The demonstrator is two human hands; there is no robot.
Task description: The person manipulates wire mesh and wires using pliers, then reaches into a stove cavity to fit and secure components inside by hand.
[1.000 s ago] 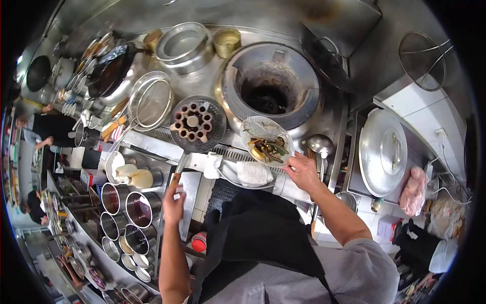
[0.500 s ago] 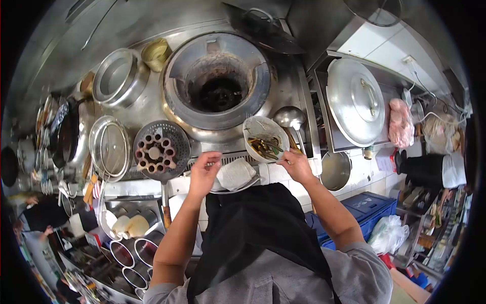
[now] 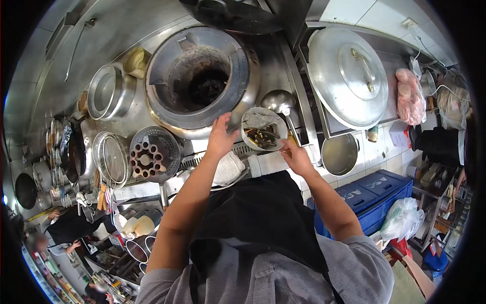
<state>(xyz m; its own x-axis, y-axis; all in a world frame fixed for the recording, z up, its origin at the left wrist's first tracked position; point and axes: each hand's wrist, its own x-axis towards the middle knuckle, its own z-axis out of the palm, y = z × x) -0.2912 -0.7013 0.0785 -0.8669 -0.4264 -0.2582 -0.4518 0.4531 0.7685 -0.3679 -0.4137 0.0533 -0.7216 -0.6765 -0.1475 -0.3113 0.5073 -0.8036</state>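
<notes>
Wok, far left (image 3: 26, 191): round, black, close to the edge of the view.
Co-worker (image 3: 73, 228): second person in dark clothing, lower left, well apart from the stove work.
Steel pot (image 3: 104, 93): wide-rimmed, on the stove top, left of the burner.
Strainers (image 3: 110, 159): round wire mesh, overlapping, handles running toward the front edge.
Tin (image 3: 135, 62): yellowish, tilted in view, just beside the steel pot; contact between the two not clear.
Perforated ladle (image 3: 174, 152): lies left of centre, handle toward the wearer; carries a brown ring-shaped piece (image 3: 148, 159) pierced by a circle of openings.
Burner (image 3: 190, 115): broad grey ring around a deep, dark well.
Left hand (image 3: 221, 138): fingers and thumb spread, in front of the burner, just beside the bowl's left side; cannot tell whether it touches.
Cloth (image 3: 229, 168): white, folded, below the left hand, partly hidden by the forearm.
Bowl (image 3: 263, 117): pale, between the two hands, right of the burner's front; mouth up toward the camera.
Bowl contents (image 3: 262, 137): dark and yellowish strips, gathered in the lower part.
Ladle (image 3: 279, 100): steel, just behind the bowl, handle slanting down to the right.
Right hand (image 3: 297, 156): thumb and fingers pinched at the bowl's lower right rim.
Pan (image 3: 340, 154): round, metal, right of the right hand.
Large lid (image 3: 349, 76): domed, handle uppermost.
Crate (image 3: 372, 190): blue, below the pan.
</notes>
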